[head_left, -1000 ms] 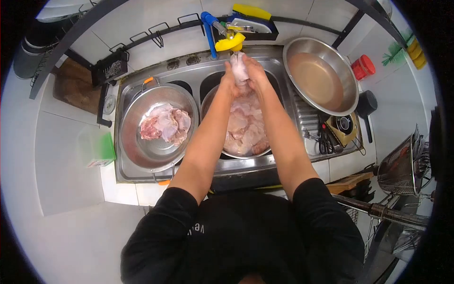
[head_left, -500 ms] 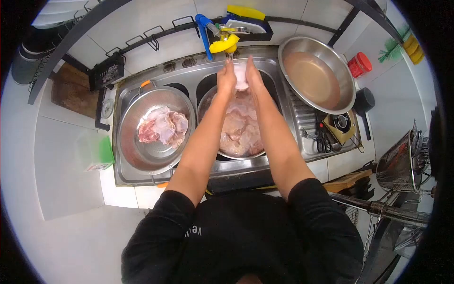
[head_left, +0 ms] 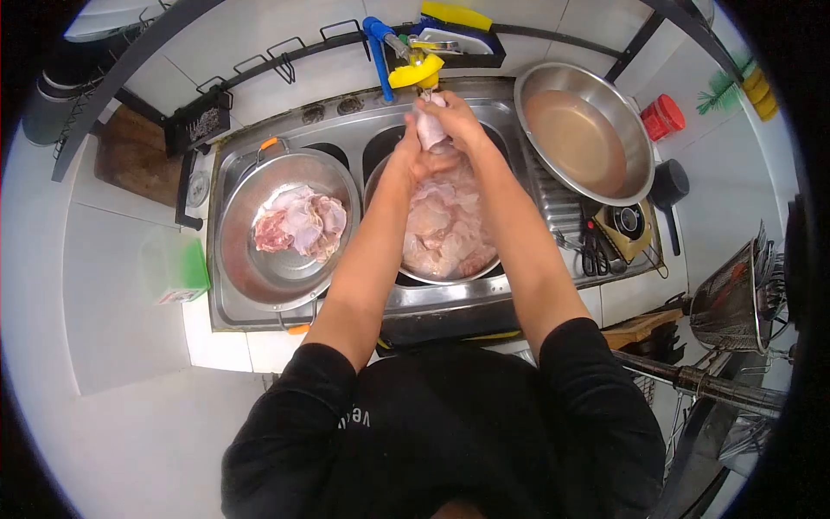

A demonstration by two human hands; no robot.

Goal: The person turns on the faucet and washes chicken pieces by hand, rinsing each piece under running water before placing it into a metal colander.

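Note:
Under the running yellow tap (head_left: 422, 73), a pale raw chicken piece (head_left: 430, 131) is held between my two hands. My right hand (head_left: 458, 121) wraps its upper end from the right, fingers closed over it. My left hand (head_left: 418, 159) cups it from the left and below. Beneath them, a metal basin in the sink holds many raw chicken pieces (head_left: 441, 227) in water. To the left, a large steel pot (head_left: 246, 272) with orange handles contains several raw chicken pieces (head_left: 303, 222).
A wide steel basin (head_left: 641, 164) of cloudy water rests on the drainboard at right. Scissors (head_left: 593, 253) and a gold-coloured device (head_left: 627, 227) lie below it. A red container (head_left: 662, 118) and a black pan (head_left: 669, 183) are further right. A wire strainer (head_left: 726, 303) hangs nearby.
My hands have shifted from flat against the chicken piece's sides to a wrapped grip. The right hand now closes over its top, and the left has dropped lower. The view has tilted slightly.

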